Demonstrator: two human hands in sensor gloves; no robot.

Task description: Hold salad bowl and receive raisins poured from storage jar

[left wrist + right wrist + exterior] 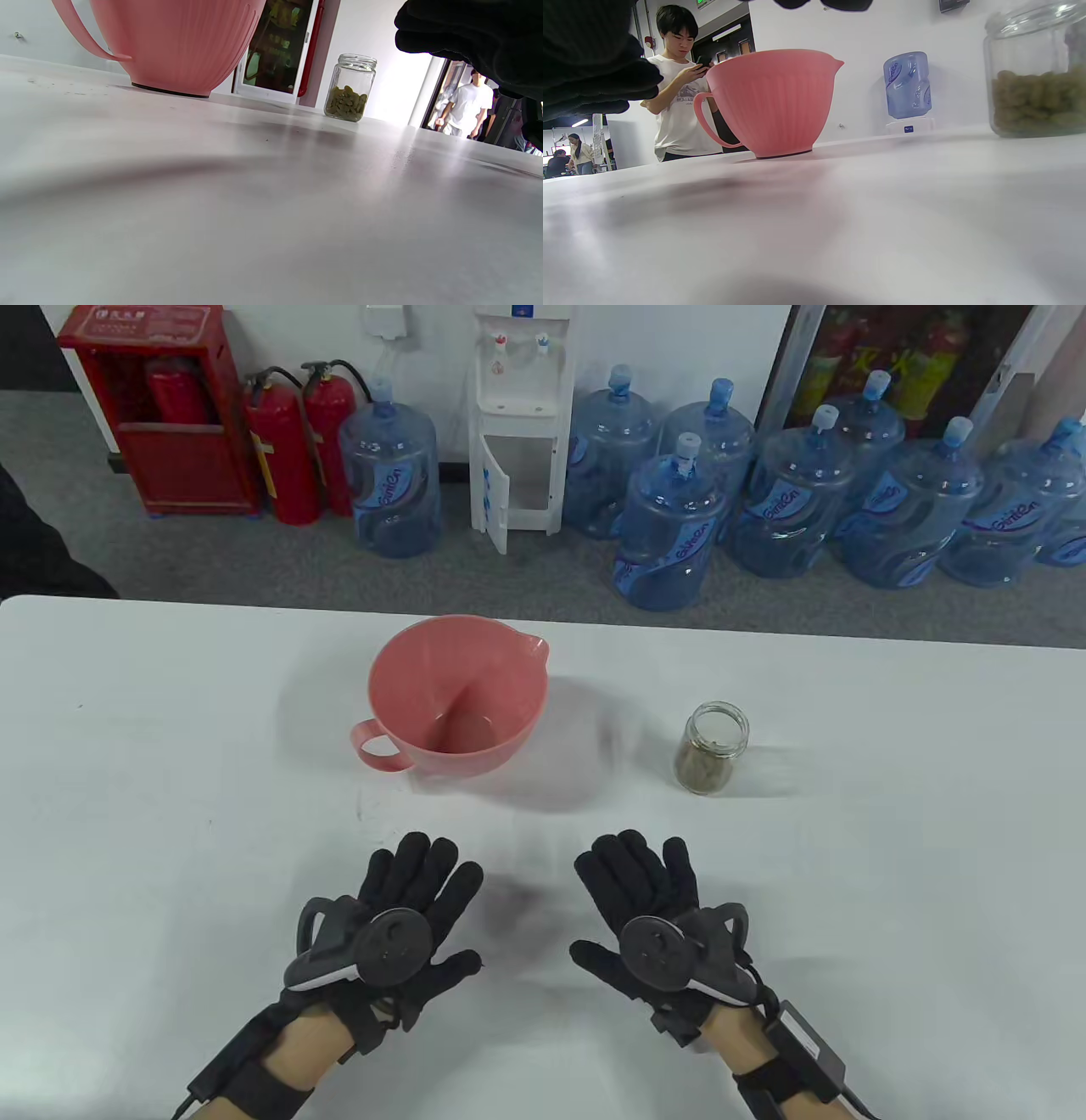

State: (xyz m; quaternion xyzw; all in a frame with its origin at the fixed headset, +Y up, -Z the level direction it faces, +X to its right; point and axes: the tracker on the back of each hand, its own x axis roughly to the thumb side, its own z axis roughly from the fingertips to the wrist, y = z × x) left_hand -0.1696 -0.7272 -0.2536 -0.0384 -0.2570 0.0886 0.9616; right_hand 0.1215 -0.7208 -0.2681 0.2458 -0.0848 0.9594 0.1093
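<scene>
A pink salad bowl with a handle at its left and a spout at the back right stands upright and empty on the white table. It also shows in the left wrist view and the right wrist view. To its right stands an open glass storage jar partly filled with greenish raisins; the jar also shows in the right wrist view. My left hand and right hand lie flat on the table near the front edge, fingers spread, holding nothing, well short of the bowl and the jar.
Beyond the table's far edge stand several blue water bottles, a white water dispenser and red fire extinguishers. A person stands past the table in the right wrist view.
</scene>
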